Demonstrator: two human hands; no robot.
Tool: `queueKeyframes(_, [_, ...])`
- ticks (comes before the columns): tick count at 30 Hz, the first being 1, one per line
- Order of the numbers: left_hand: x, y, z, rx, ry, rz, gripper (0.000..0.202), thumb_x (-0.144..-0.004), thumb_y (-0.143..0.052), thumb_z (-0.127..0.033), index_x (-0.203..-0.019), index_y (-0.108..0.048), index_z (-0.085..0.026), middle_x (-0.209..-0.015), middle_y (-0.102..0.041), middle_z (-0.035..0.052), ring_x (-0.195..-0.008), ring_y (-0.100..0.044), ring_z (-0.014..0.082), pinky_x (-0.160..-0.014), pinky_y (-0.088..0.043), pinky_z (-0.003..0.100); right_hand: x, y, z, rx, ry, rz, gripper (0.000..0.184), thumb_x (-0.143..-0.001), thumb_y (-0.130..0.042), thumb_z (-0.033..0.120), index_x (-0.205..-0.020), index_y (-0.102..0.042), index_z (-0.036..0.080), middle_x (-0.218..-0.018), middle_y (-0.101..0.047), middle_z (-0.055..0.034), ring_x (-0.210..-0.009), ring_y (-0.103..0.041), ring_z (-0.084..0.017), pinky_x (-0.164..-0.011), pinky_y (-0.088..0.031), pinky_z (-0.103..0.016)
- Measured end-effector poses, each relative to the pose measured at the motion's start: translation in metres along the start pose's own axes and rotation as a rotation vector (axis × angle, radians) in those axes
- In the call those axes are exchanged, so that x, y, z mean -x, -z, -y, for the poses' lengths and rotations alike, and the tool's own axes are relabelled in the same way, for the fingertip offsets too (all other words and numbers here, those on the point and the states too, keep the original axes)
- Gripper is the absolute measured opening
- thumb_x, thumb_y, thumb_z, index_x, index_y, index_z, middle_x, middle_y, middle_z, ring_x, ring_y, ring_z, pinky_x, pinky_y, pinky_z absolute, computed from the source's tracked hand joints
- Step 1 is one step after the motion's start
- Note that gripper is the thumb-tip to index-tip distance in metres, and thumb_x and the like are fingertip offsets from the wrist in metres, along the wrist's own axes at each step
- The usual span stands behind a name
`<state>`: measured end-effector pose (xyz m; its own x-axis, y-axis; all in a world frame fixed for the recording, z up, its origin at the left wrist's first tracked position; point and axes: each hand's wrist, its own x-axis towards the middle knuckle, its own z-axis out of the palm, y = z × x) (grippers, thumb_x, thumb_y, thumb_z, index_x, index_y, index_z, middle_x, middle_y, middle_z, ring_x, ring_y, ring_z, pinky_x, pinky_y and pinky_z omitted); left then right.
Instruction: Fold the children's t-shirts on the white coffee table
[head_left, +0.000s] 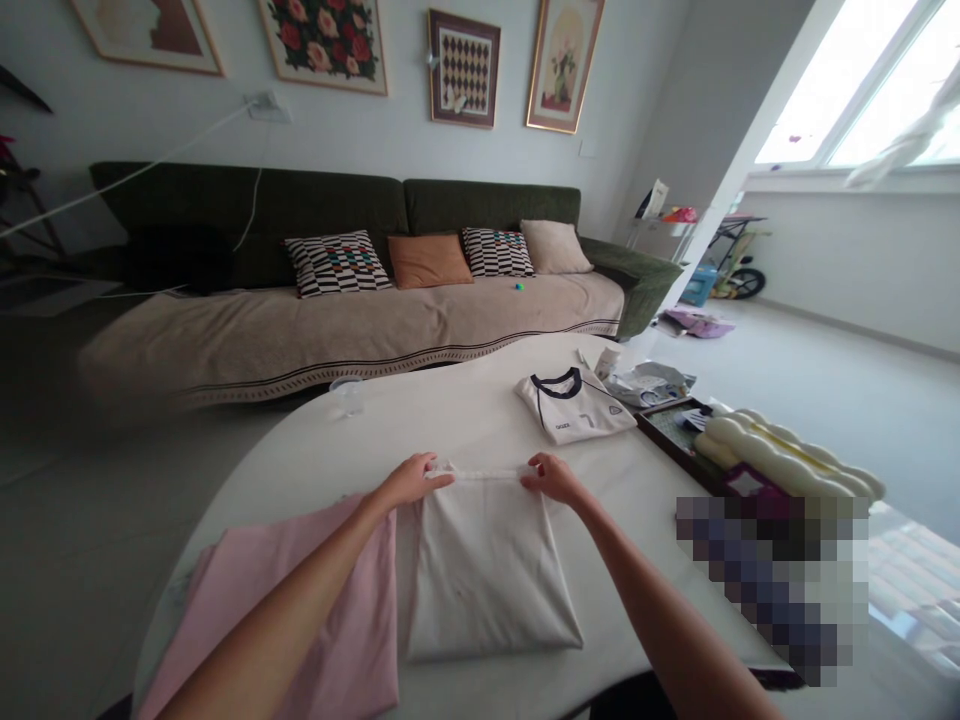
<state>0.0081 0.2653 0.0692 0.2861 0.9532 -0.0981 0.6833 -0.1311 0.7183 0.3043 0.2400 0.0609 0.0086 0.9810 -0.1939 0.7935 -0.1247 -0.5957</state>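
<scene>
A folded white garment (pixel 491 580) lies flat on the white table (pixel 360 425), its far edge showing a narrow band. My left hand (pixel 414 480) pinches the far left corner between thumb and fingers. At the far right corner, my right hand (pixel 552 478) has its fingers closed on the same band. What kind of garment it is I cannot tell. Pink folded cloth (pixel 330 600) is spread on the left, partly under my left forearm. Beyond my right hand rests a folded white jersey (pixel 577 408) with a dark collar.
A clear cup (pixel 347 398) stands near the table's far left edge. On the right are a silvery plastic packet (pixel 651 384), a dark tray (pixel 667 440) and a cream puffy item (pixel 787 455). A sofa (pixel 337 345) with cushions runs behind the table.
</scene>
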Motion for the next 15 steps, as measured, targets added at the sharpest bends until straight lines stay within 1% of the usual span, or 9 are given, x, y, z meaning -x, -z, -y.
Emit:
queueKeyframes(2, [0.001,0.0,-0.004,-0.025,-0.011,0.042,0.033,-0.058,-0.072,-0.037,-0.084,-0.066,-0.018,-0.083,-0.066,0.0035,-0.084,-0.058,0.0228,-0.074,-0.04,0.026,0.003,0.002,0.002,-0.013,-0.004,0.026,0.03,-0.089,-0.056,0.034,-0.114,-0.057,0.017,-0.116,-0.059,-0.0059,-0.098,-0.06,-0.02,-0.083,-0.051,-0.04])
queueKeyframes(4, [0.002,0.005,-0.01,-0.041,-0.021,0.067,0.017,-0.059,-0.069,-0.032,-0.068,-0.063,-0.018,-0.065,-0.059,-0.0011,-0.071,-0.056,0.0194,-0.066,-0.038,0.025,0.005,0.006,0.006,-0.038,0.005,0.041,0.03,-0.088,-0.057,0.035,-0.112,-0.058,0.016,-0.116,-0.059,-0.0049,-0.098,-0.06,-0.022,-0.081,-0.052,-0.039])
queueKeyframes(6, [0.003,0.014,-0.021,-0.042,-0.043,0.072,0.016,-0.062,-0.066,-0.032,-0.06,-0.058,-0.018,-0.056,-0.05,-0.004,-0.063,-0.05,0.0161,-0.06,-0.035,0.024,0.008,0.015,0.012,-0.081,0.028,0.041,0.03,-0.088,-0.057,0.035,-0.112,-0.058,0.016,-0.115,-0.059,-0.0048,-0.097,-0.06,-0.021,-0.081,-0.052,-0.039])
queueKeyframes(8, [0.01,0.028,-0.038,-0.029,-0.078,0.074,0.02,-0.065,-0.064,-0.036,-0.061,-0.056,-0.018,-0.054,-0.044,-0.0058,-0.059,-0.046,0.0137,-0.056,-0.032,0.023,0.01,0.03,0.019,-0.145,0.063,0.029,0.029,-0.089,-0.057,0.034,-0.111,-0.058,0.016,-0.112,-0.06,-0.0053,-0.093,-0.061,-0.019,-0.078,-0.053,-0.037])
queueKeyframes(10, [0.027,0.047,-0.066,-0.006,-0.116,0.093,0.026,-0.069,-0.063,-0.043,-0.068,-0.055,-0.018,-0.054,-0.039,-0.0071,-0.056,-0.042,0.0116,-0.052,-0.03,0.021,0.013,0.049,0.029,-0.235,0.115,0.012,0.026,-0.09,-0.056,0.033,-0.108,-0.058,0.015,-0.103,-0.062,-0.0045,-0.084,-0.062,-0.015,-0.073,-0.054,-0.034])
queueKeyframes(12, [0.054,0.068,-0.103,0.033,-0.165,0.132,0.029,-0.072,-0.061,-0.046,-0.079,-0.056,-0.018,-0.056,-0.041,-0.0078,-0.053,-0.041,0.01,-0.049,-0.029,0.02,0.017,0.07,0.041,-0.346,0.191,0.0,0.023,-0.089,-0.057,0.032,-0.102,-0.058,0.014,-0.09,-0.064,-0.0021,-0.074,-0.063,-0.013,-0.067,-0.053,-0.03])
queueKeyframes(13, [0.071,0.078,-0.125,0.08,-0.214,0.158,0.028,-0.074,-0.061,-0.043,-0.086,-0.055,-0.018,-0.059,-0.046,-0.0072,-0.054,-0.042,0.0097,-0.05,-0.03,0.02,0.02,0.081,0.049,-0.407,0.239,-0.001,0.022,-0.087,-0.058,0.033,-0.1,-0.058,0.014,-0.084,-0.064,-0.001,-0.071,-0.063,-0.012,-0.066,-0.053,-0.028])
queueKeyframes(15, [0.105,0.092,-0.168,0.096,-0.288,0.155,0.026,-0.076,-0.062,-0.036,-0.093,-0.054,-0.019,-0.061,-0.05,-0.0072,-0.055,-0.043,0.009,-0.05,-0.03,0.019,0.026,0.097,0.067,-0.522,0.343,0.009,0.025,-0.082,-0.062,0.035,-0.096,-0.057,0.015,-0.08,-0.065,-0.0003,-0.074,-0.065,-0.014,-0.069,-0.052,-0.027])
